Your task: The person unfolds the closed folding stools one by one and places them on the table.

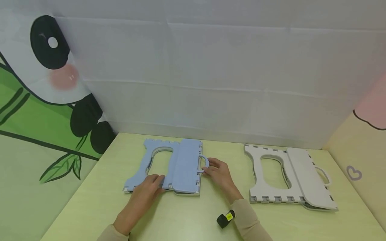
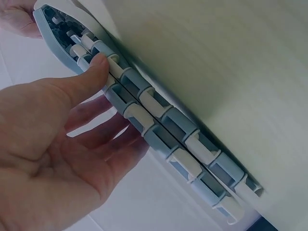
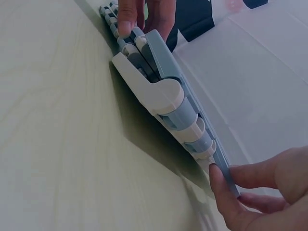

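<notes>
A blue folding stool (image 1: pixel 185 167), folded flat, lies on the left half of the table, its loop handle (image 1: pixel 206 164) facing right. My right hand (image 1: pixel 220 172) pinches that handle between thumb and fingers; the right wrist view shows the fingertips (image 3: pixel 219 180) around the thin handle. At the stool's near edge, my left hand (image 1: pixel 147 190) grips with the thumb against the hinged side and the other fingers over the top face. Blue and white hinge knuckles (image 2: pixel 159 125) run along this edge in the left wrist view. A shadow lies under the stool's handle end in the right wrist view.
A white folding stool (image 1: pixel 272 194), also folded flat, lies on the right of the table (image 1: pixel 187 221). A small black item with a yellow label (image 1: pixel 226 219) is by my right sleeve. Behind the table hangs a white sheet (image 1: pixel 211 83), with painted panels at both sides.
</notes>
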The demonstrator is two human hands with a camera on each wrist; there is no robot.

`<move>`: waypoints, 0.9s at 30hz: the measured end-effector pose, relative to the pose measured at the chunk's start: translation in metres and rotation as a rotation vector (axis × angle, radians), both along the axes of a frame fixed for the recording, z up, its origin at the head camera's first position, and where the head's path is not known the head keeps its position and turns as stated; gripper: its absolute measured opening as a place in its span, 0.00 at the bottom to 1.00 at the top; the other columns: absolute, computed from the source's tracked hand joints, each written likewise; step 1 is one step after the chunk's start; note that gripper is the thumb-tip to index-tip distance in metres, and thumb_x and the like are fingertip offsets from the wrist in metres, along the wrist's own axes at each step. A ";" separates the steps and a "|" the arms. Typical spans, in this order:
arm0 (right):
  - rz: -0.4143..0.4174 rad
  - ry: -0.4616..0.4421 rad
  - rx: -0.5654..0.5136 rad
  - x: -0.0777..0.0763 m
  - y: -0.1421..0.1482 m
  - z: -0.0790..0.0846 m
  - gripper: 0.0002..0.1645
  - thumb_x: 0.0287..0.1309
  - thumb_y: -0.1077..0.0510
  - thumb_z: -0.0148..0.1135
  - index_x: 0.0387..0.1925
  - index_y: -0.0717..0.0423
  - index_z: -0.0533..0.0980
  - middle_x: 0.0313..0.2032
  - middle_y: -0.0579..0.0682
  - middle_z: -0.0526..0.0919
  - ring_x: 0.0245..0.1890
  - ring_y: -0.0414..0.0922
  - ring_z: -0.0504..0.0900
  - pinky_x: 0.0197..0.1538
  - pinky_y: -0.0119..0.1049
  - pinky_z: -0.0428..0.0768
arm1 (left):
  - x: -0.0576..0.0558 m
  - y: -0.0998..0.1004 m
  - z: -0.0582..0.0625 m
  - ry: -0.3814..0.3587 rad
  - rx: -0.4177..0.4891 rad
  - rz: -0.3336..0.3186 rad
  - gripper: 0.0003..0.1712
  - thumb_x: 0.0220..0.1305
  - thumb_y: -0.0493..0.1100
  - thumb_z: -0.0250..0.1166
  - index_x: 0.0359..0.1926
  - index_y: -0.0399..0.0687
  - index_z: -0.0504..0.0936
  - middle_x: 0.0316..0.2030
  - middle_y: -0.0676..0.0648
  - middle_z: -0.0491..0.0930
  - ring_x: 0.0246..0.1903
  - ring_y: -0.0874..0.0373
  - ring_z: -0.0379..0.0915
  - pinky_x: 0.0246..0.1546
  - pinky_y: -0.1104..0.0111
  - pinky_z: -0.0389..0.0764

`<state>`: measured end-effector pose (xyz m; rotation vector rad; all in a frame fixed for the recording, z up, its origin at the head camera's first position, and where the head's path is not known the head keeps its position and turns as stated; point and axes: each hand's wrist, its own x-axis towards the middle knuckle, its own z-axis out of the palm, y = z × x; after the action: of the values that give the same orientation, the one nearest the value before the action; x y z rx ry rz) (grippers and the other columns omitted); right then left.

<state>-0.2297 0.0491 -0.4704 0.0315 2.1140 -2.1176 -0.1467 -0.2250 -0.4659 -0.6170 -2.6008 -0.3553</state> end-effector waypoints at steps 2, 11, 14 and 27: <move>-0.002 -0.002 0.003 0.000 0.001 -0.001 0.28 0.64 0.74 0.64 0.65 0.74 0.70 0.59 0.71 0.77 0.47 0.53 0.86 0.48 0.39 0.86 | -0.001 0.000 0.000 0.001 0.004 -0.016 0.26 0.52 0.36 0.80 0.52 0.37 0.81 0.42 0.41 0.81 0.44 0.46 0.81 0.32 0.57 0.85; -0.010 -0.018 0.012 -0.001 0.006 0.000 0.27 0.64 0.71 0.63 0.65 0.71 0.72 0.58 0.68 0.78 0.42 0.46 0.85 0.49 0.37 0.86 | -0.004 -0.001 -0.004 0.028 -0.024 -0.052 0.25 0.52 0.37 0.80 0.50 0.38 0.81 0.41 0.44 0.81 0.43 0.49 0.80 0.32 0.61 0.85; -0.012 -0.015 0.023 -0.001 0.008 0.003 0.27 0.65 0.70 0.63 0.65 0.70 0.72 0.59 0.67 0.78 0.42 0.46 0.85 0.50 0.40 0.86 | -0.005 -0.001 -0.004 0.039 -0.019 -0.062 0.24 0.52 0.37 0.80 0.49 0.38 0.81 0.41 0.44 0.82 0.43 0.49 0.80 0.32 0.61 0.85; -0.029 -0.001 0.024 0.000 0.018 0.014 0.26 0.65 0.71 0.64 0.64 0.69 0.74 0.60 0.69 0.77 0.43 0.47 0.86 0.51 0.42 0.86 | -0.009 0.004 0.000 0.094 -0.038 -0.121 0.26 0.49 0.39 0.82 0.48 0.36 0.82 0.40 0.44 0.83 0.40 0.51 0.80 0.38 0.61 0.85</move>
<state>-0.2296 0.0667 -0.4568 0.0672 2.1514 -2.1076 -0.1560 -0.2211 -0.4664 -0.7878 -2.4919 -0.3083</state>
